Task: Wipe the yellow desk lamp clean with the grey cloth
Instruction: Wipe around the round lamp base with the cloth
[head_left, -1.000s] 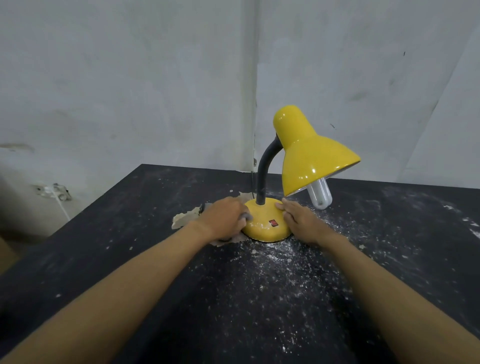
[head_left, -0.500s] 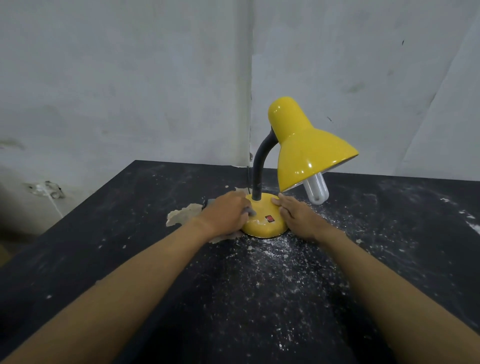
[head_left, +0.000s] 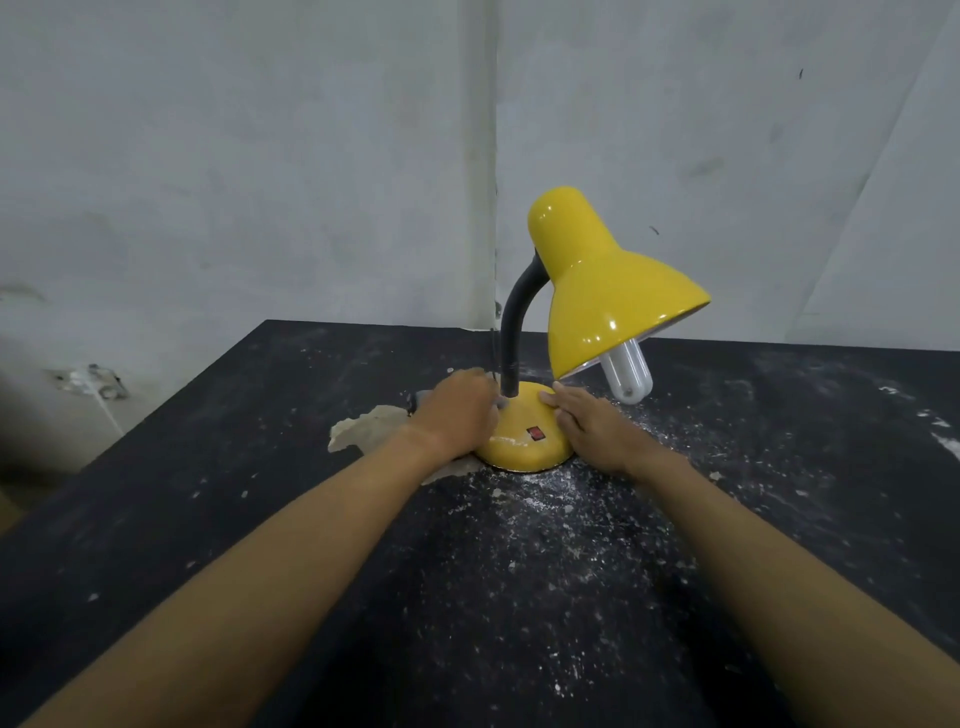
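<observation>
No readable text, label, brand or number shows anywhere; the red switch (head_left: 535, 433) on the lamp base (head_left: 524, 447) bears no legible marking.

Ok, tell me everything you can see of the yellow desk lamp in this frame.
The yellow desk lamp stands upright on the dusty black table. It has a glossy cone shade, a bent black neck, a white bulb poking out below, and a domed base with a red switch and a pale smear. The left hand presses on the base's left side, the right hand on its right.
</observation>
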